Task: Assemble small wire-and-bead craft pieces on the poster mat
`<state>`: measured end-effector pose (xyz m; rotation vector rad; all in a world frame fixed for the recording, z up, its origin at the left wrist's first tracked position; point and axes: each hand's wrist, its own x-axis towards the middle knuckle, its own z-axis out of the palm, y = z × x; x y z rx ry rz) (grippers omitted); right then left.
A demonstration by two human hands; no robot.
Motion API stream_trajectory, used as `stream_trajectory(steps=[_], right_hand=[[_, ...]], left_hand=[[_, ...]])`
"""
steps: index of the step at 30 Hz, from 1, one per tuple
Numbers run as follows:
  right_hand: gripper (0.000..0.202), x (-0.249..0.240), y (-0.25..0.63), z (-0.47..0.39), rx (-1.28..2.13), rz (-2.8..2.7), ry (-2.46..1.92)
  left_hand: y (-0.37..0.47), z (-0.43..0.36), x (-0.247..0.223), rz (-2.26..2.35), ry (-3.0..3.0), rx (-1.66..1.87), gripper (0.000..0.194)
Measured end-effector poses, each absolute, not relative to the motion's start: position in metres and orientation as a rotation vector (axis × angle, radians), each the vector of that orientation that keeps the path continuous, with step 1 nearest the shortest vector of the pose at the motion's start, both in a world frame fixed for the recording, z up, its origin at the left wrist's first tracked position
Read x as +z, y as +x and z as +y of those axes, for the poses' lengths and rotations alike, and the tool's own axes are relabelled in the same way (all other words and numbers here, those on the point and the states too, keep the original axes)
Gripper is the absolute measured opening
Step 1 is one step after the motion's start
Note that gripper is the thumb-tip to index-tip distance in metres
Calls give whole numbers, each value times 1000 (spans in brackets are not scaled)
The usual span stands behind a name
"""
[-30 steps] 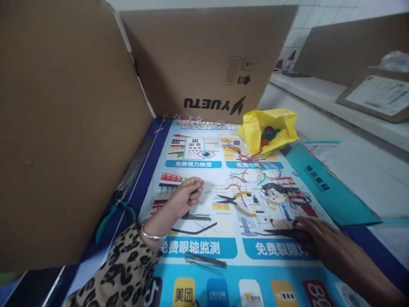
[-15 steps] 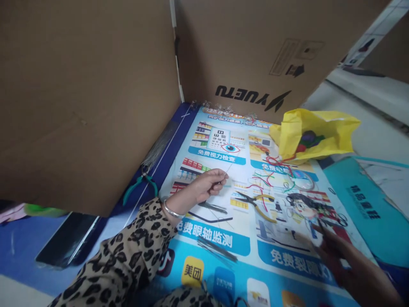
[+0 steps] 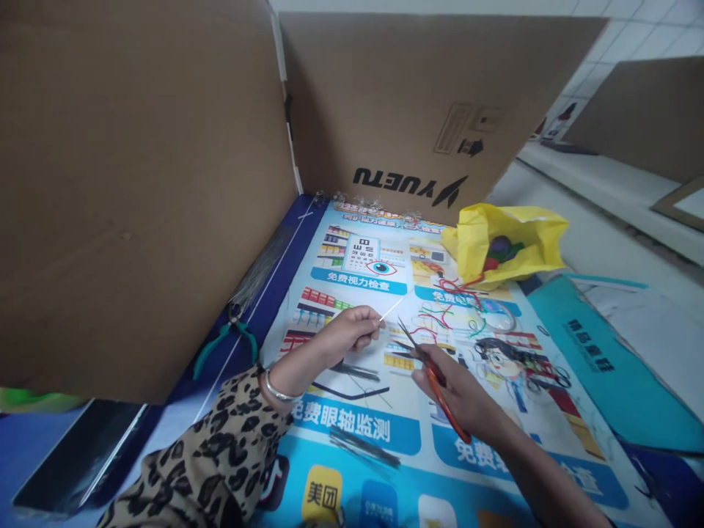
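My left hand (image 3: 357, 330) pinches a thin pale wire (image 3: 393, 308) between thumb and fingertips; its free end points up and to the right. In my right hand (image 3: 454, 385) is a pair of scissors (image 3: 440, 392) with orange handles. Their blades are slightly parted and point at the wire's free end, a little way below it. Dark pliers' jaws (image 3: 404, 352) show by my right fingers, which hide the rest of them. Below my left hand lie short bundles of thin grey wire (image 3: 363, 447) on the printed sheet (image 3: 379, 374).
Cardboard panels (image 3: 374, 88) stand at the left and back. Teal-handled pliers (image 3: 225, 341) lie left, near long grey wires (image 3: 264, 264). Red and green cords (image 3: 434, 315) lie before a yellow bag (image 3: 511, 235) holding coloured balls. A teal box (image 3: 594, 352) sits at right.
My right hand has brought the scissors from the lower right up and left to near the wire. My left hand keeps its pinch. The view has shifted, so the scene sits further left.
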<state>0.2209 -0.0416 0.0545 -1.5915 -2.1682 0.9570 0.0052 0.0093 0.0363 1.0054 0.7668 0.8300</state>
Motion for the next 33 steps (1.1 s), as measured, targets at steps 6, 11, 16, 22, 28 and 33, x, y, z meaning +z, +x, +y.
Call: stream_trajectory(steps=[6,11,16,22,28,33], right_hand=[[38,50,212,-33,1013,-2083,-1575],[38,48,212,-32,1013,-2034,-1575],[35,52,212,-33,1036,-2013,-1556],[37,50,215,-35,1029,-2031,-1586],[45,53,212,-38,972,-2071,-1609],[34,59,207,-42,1004,-2124,-1546]], left_hand=[[-1,18,32,683,1060,1054,19],[-6,27,17,688,1105,1129,14],[-9,27,6,705,1068,1102,14],[-9,26,8,777,1110,1073,17],[-4,15,28,796,1110,973,19],[3,1,48,838,1106,798,22]])
